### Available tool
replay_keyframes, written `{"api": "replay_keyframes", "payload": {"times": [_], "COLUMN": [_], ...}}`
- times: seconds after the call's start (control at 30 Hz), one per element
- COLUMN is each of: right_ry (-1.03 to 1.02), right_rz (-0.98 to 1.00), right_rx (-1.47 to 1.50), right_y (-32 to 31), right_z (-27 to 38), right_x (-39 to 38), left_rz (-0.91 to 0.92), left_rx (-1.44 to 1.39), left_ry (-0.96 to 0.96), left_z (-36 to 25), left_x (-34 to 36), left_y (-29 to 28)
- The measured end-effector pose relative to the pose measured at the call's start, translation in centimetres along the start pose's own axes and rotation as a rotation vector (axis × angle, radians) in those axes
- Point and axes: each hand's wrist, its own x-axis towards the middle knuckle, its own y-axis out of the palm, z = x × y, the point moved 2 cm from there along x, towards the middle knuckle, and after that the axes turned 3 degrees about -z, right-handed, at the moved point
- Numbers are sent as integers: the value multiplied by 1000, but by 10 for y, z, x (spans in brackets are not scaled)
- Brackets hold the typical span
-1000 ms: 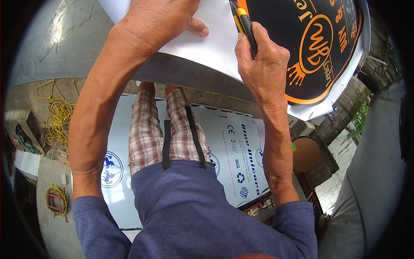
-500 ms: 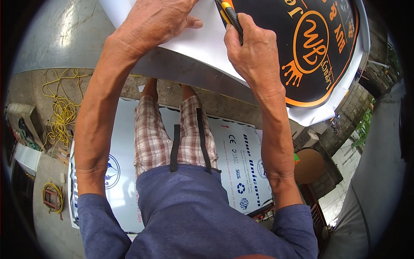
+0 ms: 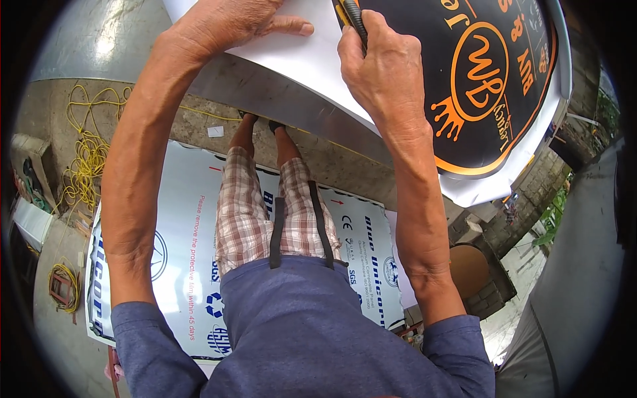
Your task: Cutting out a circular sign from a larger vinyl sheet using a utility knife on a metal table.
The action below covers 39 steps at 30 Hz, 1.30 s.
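In my right hand (image 3: 383,63) is a yellow and black cutter knife (image 3: 357,23), gripped in closed fingers. Its upper end runs out of the picture, so the blade is hidden. The knife is at the left edge of a black printed sign (image 3: 434,56) with orange lettering, a ring emblem, a crown and an orange border. Around the sign lies a glossy white sheet (image 3: 312,73). My left hand (image 3: 242,20) rests on that sheet, left of the knife, its thumb stretched out to the right; the other fingertips are cut off by the top edge.
Beneath the sheet is a grey metal-topped table (image 3: 73,53). A film-covered composite panel (image 3: 179,199) lies behind my legs. Tangled yellow cord (image 3: 86,166) lies on the floor at the left, with a cord reel (image 3: 64,288) nearer. A round brown board (image 3: 469,272) stands at the right.
The view has shifted, showing more floor and panel by my legs. Both hands sit slightly higher and further left in the picture. The knife is still in my right hand.
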Motion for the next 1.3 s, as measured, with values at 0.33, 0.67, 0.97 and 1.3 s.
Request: {"api": "replay_keyframes", "payload": {"times": [0.33, 0.67, 0.97, 1.3], "right_ry": [69, 91, 72, 62], "right_rz": [57, 86, 71, 55], "right_rx": [30, 43, 50, 58], "right_y": [-6, -7, -5, -7], "right_z": [4, 7, 5, 6], "right_x": [2, 4, 2, 1], "left_rz": [-17, 9, 4, -19], "left_rx": [-30, -78, -80, -61], "left_ry": [29, 5, 1, 5], "left_z": [-3, -2, -4, -2], "left_x": [0, 3, 4, 3], "left_y": [-2, -1, -3, 2]}}
